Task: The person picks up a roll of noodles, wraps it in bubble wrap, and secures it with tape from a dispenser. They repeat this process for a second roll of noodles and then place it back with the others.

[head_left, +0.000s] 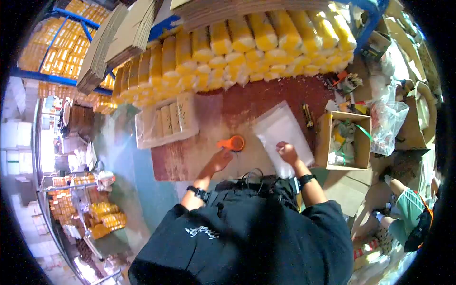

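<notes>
My left hand (220, 160) is closed at the lower side of an orange tape dispenser (237, 143), its fingers against the handle. A stack of clear, whitish plastic bags (280, 124) lies flat on the red-brown worn tabletop (185, 164). Over the middle of that stack is my right hand (287, 152), its fingers curled together; what they pinch, if anything, is too small to make out. Left of the dispenser, an open plastic-wrapped pack (164, 121) holds several pale wrapped bundles.
Yellow-and-white rolls (228, 40) are piled along the table's far side, with flat cardboard (128, 35) above. At right stand an open carton (348, 164) of scraps and a clear plastic bag (389, 118). Another person's legs (401, 190) show at the lower right.
</notes>
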A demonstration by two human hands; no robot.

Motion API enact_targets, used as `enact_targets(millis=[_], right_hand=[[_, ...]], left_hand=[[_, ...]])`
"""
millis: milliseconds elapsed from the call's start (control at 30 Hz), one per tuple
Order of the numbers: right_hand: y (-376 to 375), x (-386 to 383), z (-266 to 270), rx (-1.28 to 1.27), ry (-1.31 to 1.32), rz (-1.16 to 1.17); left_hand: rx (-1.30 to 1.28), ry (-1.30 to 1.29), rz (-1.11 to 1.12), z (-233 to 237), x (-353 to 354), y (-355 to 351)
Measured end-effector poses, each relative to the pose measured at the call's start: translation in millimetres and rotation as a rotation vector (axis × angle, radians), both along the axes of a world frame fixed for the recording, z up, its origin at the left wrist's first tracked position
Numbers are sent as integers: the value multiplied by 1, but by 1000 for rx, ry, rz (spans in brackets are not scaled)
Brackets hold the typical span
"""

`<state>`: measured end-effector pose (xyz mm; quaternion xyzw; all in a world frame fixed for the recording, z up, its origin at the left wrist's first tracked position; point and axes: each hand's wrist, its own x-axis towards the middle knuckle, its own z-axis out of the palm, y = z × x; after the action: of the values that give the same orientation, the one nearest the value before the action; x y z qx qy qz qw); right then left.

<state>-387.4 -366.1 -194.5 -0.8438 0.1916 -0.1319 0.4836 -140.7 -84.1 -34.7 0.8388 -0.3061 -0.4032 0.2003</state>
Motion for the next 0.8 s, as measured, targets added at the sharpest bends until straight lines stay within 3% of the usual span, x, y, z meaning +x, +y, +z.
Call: enact_targets(millis=[33,67,100,133,167,267,367,467,500,567,667,733,800], right_hand=[[7,-6,3,-133,11,-117],[-3,-12,13,-62,55,-140],[-6,-8,19,-202,13,-167],[-7,-2,46,-20,12,-211],[-3,4,80,-32,36,-279],[-6,26,117,182,47,-122],[7,59,163,376,54,184],[27,94,217,558,215,529],[30,104,229,491,237,590],[43,122,242,364,274,707],[58,144,208,548,269,648],[56,153,176,648,238,587],[56,157,190,851,261,407]], left_hand=[[-42,3,-98,-19,-3,6],[-11,160,-51,-21,-18,1],[-10,178,-53,-28,-19,4],[-8,202,-47,-39,-23,13],[-9,227,-41,-45,-26,20],[-29,282,68,-39,-24,35],[-186,266,232,46,-21,17],[-435,-345,166,39,-3,23],[-386,-264,91,64,11,21],[-500,-410,-2,74,30,28],[-542,-76,-183,61,69,38],[-570,75,240,20,88,57],[-656,188,569,14,104,71]])
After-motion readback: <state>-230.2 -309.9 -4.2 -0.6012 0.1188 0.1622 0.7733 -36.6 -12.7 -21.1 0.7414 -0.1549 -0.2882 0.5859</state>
